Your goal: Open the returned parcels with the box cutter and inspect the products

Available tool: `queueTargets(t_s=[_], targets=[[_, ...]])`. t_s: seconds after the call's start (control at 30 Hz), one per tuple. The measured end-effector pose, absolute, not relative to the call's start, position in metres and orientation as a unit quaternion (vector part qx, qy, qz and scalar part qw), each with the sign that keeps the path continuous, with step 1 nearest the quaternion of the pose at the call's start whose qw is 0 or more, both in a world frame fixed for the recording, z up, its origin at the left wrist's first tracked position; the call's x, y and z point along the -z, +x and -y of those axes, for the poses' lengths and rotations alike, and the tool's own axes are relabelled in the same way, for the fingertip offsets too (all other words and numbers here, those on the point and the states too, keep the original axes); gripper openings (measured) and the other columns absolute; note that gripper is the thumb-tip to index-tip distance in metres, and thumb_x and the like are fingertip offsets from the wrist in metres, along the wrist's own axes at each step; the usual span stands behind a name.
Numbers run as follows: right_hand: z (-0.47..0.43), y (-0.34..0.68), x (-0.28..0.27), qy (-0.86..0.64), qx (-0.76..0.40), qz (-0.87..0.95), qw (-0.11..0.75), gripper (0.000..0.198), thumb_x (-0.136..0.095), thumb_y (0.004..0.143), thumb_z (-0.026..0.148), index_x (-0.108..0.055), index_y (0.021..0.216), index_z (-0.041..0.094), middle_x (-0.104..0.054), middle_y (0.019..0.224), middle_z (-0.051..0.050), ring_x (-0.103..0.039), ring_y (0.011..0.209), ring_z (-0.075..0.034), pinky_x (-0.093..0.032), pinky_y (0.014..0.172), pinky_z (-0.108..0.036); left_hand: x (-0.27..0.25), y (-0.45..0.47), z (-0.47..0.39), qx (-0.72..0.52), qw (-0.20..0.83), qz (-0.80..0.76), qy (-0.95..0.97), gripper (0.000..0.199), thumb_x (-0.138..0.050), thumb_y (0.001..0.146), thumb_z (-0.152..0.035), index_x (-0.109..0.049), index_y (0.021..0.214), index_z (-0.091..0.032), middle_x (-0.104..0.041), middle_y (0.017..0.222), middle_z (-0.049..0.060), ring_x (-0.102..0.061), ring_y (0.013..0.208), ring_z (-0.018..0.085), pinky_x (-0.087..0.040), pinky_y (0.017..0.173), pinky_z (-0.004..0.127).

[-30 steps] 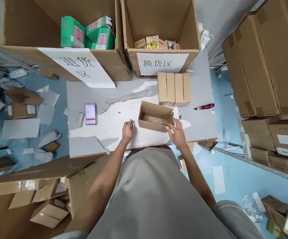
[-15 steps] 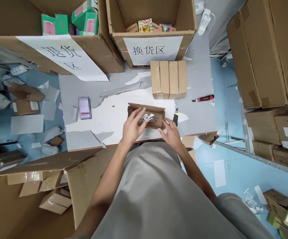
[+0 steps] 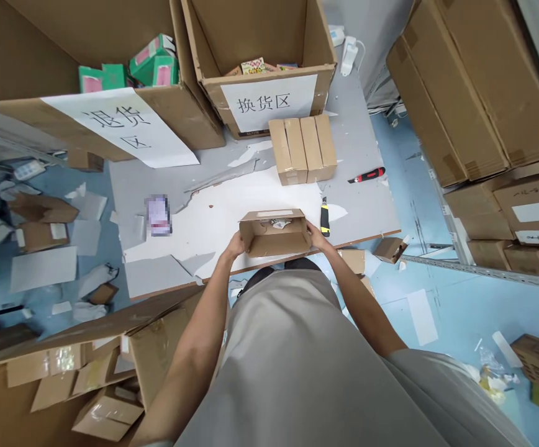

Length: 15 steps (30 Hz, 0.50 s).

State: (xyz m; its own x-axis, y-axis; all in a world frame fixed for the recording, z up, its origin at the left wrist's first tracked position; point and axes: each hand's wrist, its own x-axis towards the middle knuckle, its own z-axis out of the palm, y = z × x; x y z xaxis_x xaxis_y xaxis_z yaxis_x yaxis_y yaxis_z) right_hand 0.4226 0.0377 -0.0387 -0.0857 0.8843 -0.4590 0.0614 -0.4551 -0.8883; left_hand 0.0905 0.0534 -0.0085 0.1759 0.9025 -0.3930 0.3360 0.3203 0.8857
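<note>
A small open cardboard box [image 3: 276,244] is held at the near edge of the table, tilted so its open side faces me. My left hand [image 3: 236,244] grips its left end and my right hand [image 3: 316,236] grips its right end; both are closed on the cardboard, with some fingers hidden behind it. Inside, against the far wall, lies a small crumpled whitish piece [image 3: 279,223] that I cannot name. Just right of my right hand lies a yellow and black utility knife [image 3: 325,217].
Two taped cartons [image 3: 303,151] stand behind the box. A red and black utility knife [image 3: 367,175] lies to the right, a blurred phone-like item [image 3: 158,215] to the left. Two large labelled boxes [image 3: 262,102] line the back. Stacked cartons [image 3: 472,93] rise at right; a big carton is lower left.
My left hand has come out of the box's inside to its left end. My right hand now holds the right end. The box has tipped toward me.
</note>
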Motion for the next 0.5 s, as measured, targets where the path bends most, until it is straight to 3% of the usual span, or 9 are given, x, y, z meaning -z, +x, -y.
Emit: queueTargets(t_s=[0.13,0.23,0.33,0.5], targets=[[-0.011,0.420,0.040,-0.584,-0.628,0.361,0.366,0.065,-0.080,0.088,0.062,-0.079,0.141,0.025,-0.077,0.158,-0.011,-0.064,0.154,-0.032,-0.045,0.138,-0.054,0.012,0.082,-0.024,-0.218,0.577,-0.605,0.503,0.074,-0.094,0.067,-0.070,-0.075,0.114,-0.017,-0.084,0.108,0.015,-0.075,0.116,0.041,-0.063,0.109,0.059],[0.007,0.414,0.043,-0.605,-0.615,0.328,0.385,0.062,-0.080,0.088,0.068,-0.081,0.136,0.027,-0.078,0.157,-0.010,-0.063,0.157,-0.035,-0.042,0.140,-0.054,0.016,0.074,-0.001,-0.221,0.602,-0.599,0.480,0.090,-0.096,0.069,-0.068,-0.069,0.137,-0.014,-0.081,0.136,0.020,-0.071,0.135,0.043,-0.058,0.120,0.060],[0.023,0.400,0.050,-0.623,-0.605,0.284,0.406,0.058,-0.079,0.090,0.070,-0.080,0.130,0.027,-0.083,0.148,-0.010,-0.069,0.149,-0.036,-0.048,0.136,-0.055,0.023,0.071,0.017,-0.248,0.623,-0.574,0.470,0.110,-0.100,0.066,-0.067,-0.058,0.151,-0.012,-0.069,0.158,0.027,-0.060,0.153,0.048,-0.052,0.130,0.065],[0.043,0.381,0.061,-0.635,-0.584,0.275,0.424,0.058,-0.076,0.094,0.069,-0.077,0.133,0.027,-0.084,0.142,-0.010,-0.072,0.142,-0.032,-0.054,0.130,-0.053,0.040,0.069,0.030,-0.272,0.622,-0.556,0.479,0.116,-0.105,0.059,-0.069,-0.059,0.149,-0.012,-0.069,0.157,0.029,-0.058,0.156,0.054,-0.047,0.135,0.071]])
